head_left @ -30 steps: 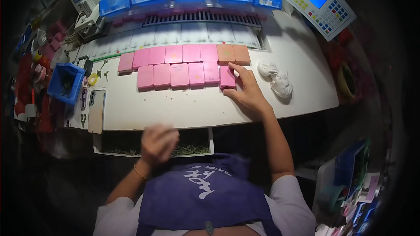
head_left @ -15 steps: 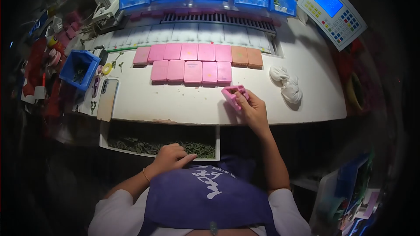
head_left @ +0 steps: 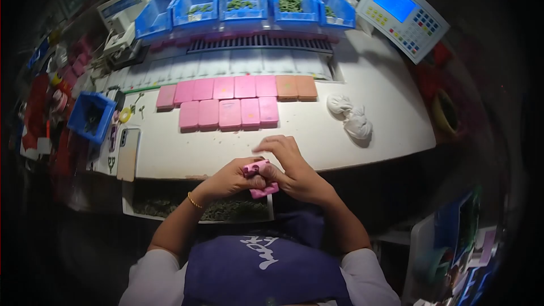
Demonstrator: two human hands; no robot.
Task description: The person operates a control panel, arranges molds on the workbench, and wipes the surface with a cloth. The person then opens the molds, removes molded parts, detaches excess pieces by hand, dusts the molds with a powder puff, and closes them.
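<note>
In head view, both hands [head_left: 261,177] seemingly grip a pink block [head_left: 262,188].

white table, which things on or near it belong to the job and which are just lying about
Likely the job:
pink rectangular block in left hand and right hand
lined-up pink blocks, orange blocks
white drawer of green pieces

Seemingly lying about:
pale smartphone
knotted white cloth

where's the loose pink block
Head view, lower centre: the pink block is between the left hand and right hand, at the near edge of the table.
</note>
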